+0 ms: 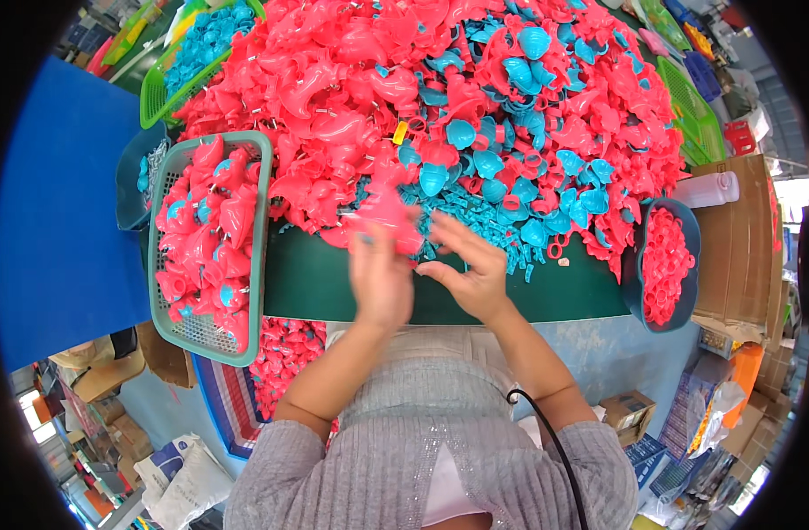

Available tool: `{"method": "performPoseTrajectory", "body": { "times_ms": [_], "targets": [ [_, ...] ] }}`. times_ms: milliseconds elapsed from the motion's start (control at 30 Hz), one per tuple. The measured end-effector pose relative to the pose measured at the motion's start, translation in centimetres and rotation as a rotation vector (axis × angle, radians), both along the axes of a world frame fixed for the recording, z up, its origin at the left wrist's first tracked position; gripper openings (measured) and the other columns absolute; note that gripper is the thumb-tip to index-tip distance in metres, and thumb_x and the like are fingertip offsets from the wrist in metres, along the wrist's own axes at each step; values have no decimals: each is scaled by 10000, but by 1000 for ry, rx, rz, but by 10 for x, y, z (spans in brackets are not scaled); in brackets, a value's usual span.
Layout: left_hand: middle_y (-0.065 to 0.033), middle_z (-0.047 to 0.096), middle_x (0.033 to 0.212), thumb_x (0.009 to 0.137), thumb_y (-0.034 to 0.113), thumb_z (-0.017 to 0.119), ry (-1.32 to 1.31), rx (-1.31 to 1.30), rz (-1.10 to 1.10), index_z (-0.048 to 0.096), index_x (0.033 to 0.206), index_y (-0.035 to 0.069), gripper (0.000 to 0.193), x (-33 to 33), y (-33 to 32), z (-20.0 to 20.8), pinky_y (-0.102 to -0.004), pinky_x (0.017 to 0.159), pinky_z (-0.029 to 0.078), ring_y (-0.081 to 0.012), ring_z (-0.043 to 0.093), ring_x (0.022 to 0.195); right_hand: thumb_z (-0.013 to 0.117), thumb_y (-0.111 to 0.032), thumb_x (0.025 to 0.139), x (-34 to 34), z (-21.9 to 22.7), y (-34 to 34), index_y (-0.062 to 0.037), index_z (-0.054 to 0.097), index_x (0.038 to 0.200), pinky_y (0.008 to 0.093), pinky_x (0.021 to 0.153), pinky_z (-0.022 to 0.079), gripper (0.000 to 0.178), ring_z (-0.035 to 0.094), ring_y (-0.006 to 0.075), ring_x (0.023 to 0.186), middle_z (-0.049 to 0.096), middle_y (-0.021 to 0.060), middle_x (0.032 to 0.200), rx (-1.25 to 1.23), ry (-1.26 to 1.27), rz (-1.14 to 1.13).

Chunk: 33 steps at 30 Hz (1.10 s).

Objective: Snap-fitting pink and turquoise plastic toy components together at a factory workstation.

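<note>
At the near edge of the pile, my left hand (380, 278) is smeared by motion, its fingers against a glossy pink plastic part (387, 210) that is blurred too. The part appears to be held in it. Just to the right, my right hand (475, 274) has its thumb and fingers apart, fingertips close to that part, and nothing shows in its grasp. Beyond both hands rises a large heap of curved pink plastic parts (307, 84). Shell-shaped blue pieces (434, 179) are mixed in on its right, and small blue pieces (475, 221) lie along its front.
A green basket (263, 221) of pink-and-blue assemblies stands at the left of the dark green table (316, 287). On the right, a dark tub (683, 296) holds small pink pieces beside a cardboard box (731, 238). A bright green basket (153, 102) of blue pieces sits far left.
</note>
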<state>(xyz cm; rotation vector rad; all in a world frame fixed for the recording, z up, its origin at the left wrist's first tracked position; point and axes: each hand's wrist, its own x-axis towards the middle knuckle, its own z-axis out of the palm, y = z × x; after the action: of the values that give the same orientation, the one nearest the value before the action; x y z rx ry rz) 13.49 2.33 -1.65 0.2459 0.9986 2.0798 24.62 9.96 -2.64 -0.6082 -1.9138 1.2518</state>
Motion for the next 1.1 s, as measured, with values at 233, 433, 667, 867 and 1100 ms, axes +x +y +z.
{"method": "performPoseTrajectory", "body": {
  "times_ms": [233, 433, 667, 867, 1100],
  "targets": [
    [-201, 517, 1273, 930, 568, 399, -90, 201, 688, 431, 1257, -66, 714, -153, -34, 71, -431, 1080, 356, -318, 449, 1263, 762, -116, 769, -15, -6, 70, 18, 673, 957, 272, 544, 471, 248, 595, 138, 629, 670, 103, 817, 388, -111, -316],
    [-234, 505, 1302, 945, 502, 464, -257, 304, 246, 413, 1280, -76, 670, -118, -37, 33, -453, 1038, 408, -343, 495, 1228, 763, -250, 753, -52, -8, 79, -4, 656, 787, 323, 477, 438, 270, 588, 235, 525, 618, 90, 632, 364, -461, -445],
    [-181, 580, 1146, 784, 6, 660, 1525, -370, 144, 536, 1188, -17, 424, -55, 25, 5, -402, 856, 486, -338, 589, 1040, 754, -103, 697, -50, -16, 83, -25, 655, 860, 329, 524, 445, 205, 610, 235, 618, 649, 81, 776, 986, -223, -326],
    [-194, 614, 1047, 742, -78, 555, 1496, -369, 192, 579, 1142, -13, 405, -62, 52, -20, -425, 868, 479, -391, 581, 1006, 763, -36, 673, -48, -2, 72, -9, 655, 940, 328, 597, 489, 289, 646, 230, 736, 663, 90, 884, 957, 55, -62],
    [-129, 618, 921, 866, -47, 498, 738, -349, 184, 555, 1133, 2, 278, -52, 24, -16, -302, 691, 517, -218, 631, 783, 716, -96, 756, -16, -36, 39, -32, 667, 942, 371, 682, 516, 202, 635, 309, 806, 639, 115, 920, 346, -516, 79]
  ]
}}
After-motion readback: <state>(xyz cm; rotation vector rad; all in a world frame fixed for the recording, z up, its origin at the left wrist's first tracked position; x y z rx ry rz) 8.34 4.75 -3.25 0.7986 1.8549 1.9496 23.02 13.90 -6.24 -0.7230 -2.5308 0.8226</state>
